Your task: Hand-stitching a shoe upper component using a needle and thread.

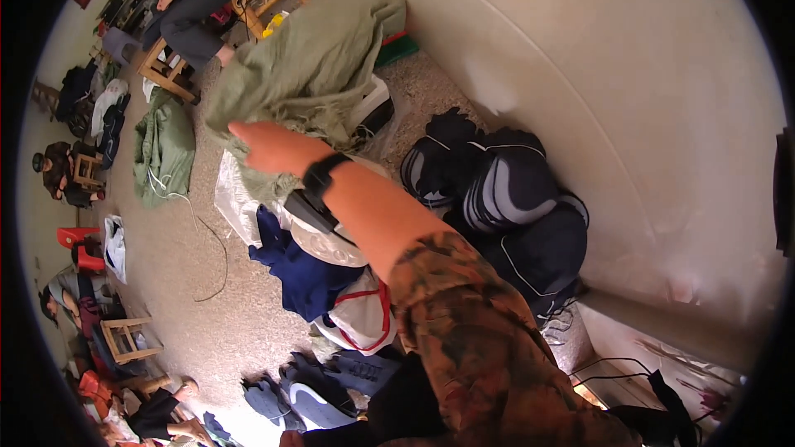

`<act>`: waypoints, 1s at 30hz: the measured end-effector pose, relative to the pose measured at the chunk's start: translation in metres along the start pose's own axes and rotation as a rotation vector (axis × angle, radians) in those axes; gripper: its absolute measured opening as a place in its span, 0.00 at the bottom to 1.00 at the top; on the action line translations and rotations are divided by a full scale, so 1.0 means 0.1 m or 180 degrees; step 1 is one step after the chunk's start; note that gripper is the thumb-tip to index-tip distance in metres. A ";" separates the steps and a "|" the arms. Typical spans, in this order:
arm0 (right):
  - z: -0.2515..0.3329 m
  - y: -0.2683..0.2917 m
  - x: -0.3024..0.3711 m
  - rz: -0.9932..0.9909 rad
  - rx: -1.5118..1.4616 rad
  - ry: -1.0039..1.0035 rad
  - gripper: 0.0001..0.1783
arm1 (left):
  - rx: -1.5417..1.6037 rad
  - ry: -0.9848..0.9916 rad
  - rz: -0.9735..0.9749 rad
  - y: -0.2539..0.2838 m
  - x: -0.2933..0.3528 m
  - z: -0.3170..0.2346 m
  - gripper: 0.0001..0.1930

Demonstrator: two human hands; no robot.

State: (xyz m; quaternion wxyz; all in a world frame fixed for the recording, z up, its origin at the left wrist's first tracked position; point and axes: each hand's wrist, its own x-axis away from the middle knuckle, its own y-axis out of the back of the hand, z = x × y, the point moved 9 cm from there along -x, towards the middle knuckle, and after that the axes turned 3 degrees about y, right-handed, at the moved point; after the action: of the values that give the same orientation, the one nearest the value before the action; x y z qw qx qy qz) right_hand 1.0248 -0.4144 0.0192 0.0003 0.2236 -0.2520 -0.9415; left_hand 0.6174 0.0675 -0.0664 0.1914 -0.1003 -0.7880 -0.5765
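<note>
My right arm, in a camouflage-patterned sleeve with a black watch point(323, 174), stretches forward and to the left. My right hand point(277, 147) is closed on the frayed edge of a large olive-green woven sack point(310, 54). The sack lies draped over white bags and a dark object. Below the wrist are a navy cloth point(310, 277) and a white bag with red trim point(358, 314). A small skin-coloured patch at the lower edge may be part of my left hand point(291, 439); its fingers cannot be made out. Beside it lie dark glove-like items point(319, 393).
Bundles of black and grey gloves point(517, 186), tied with white string, are piled against the pale wall point(613, 99) on the right. Another green sack point(164, 149) with a loose cord lies on the left floor. Several people sit along the left; a wooden stool point(128, 339) stands there.
</note>
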 end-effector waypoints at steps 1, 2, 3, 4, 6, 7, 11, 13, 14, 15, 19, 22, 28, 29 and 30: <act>0.02 -0.02 0.17 0.0101 -0.0160 0.0093 0.22 | 0.0013 0.0015 -0.0022 0.00 0.03 0.03 0.12; -0.01 -0.05 0.36 0.0263 -0.0113 -0.0018 0.21 | 0.0011 0.0025 -0.0036 0.00 0.07 0.05 0.12; -0.07 -0.01 0.58 0.0350 0.0011 -0.0114 0.19 | 0.0026 0.0031 -0.0065 0.01 0.11 0.06 0.12; -0.20 0.00 0.84 0.0544 0.0064 -0.0461 0.17 | 0.0036 0.0027 -0.0079 0.03 0.13 0.06 0.12; -0.18 0.29 1.34 -0.0263 -0.0066 -0.0166 0.13 | 0.0107 0.0078 -0.0078 0.07 0.19 0.04 0.13; -0.11 0.55 1.66 -0.1106 -0.0223 0.0282 0.12 | 0.0153 0.0167 -0.0022 0.09 0.23 0.04 0.13; -0.96 0.66 2.77 -0.0902 -0.0120 -0.1245 0.12 | 0.0025 0.0280 -0.0078 0.17 0.27 0.01 0.13; -1.36 0.54 3.33 -0.0148 0.0063 -0.1931 0.13 | 0.0023 0.0241 -0.0130 0.19 0.29 0.01 0.12; -1.48 0.44 3.50 -0.0112 0.0071 -0.1938 0.13 | 0.0031 0.0234 -0.0147 0.18 0.29 0.03 0.12; -1.67 0.36 3.72 -0.0223 -0.0087 -0.2283 0.13 | 0.0036 0.0229 -0.0154 0.17 0.29 0.06 0.12; -2.33 -0.13 4.24 -0.1225 -0.1267 -0.3479 0.15 | 0.0025 0.0217 -0.0169 0.16 0.33 0.16 0.12; -2.63 -0.43 4.22 -0.1518 -0.0842 -0.3598 0.08 | -0.0015 0.0222 -0.0135 0.15 0.35 0.19 0.12; -3.09 -0.82 4.43 -0.3351 -0.2368 -0.4336 0.15 | -0.0052 0.0210 -0.0051 0.12 0.26 0.29 0.11; -3.11 -0.84 4.44 -0.3714 -0.2820 -0.4183 0.16 | -0.0111 0.0124 -0.0049 0.10 0.23 0.29 0.11; -3.14 -0.82 4.40 -0.3570 -0.2780 -0.4123 0.16 | -0.0379 -0.0234 -0.0083 0.09 0.20 0.21 0.11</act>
State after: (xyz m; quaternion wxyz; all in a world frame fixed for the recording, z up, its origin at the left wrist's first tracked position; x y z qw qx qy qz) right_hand 0.7704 -0.5413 -0.4477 -0.5060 -0.2717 0.3132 -0.7563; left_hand 0.5989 0.0887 -0.0563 0.1485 -0.1224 -0.7601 -0.6206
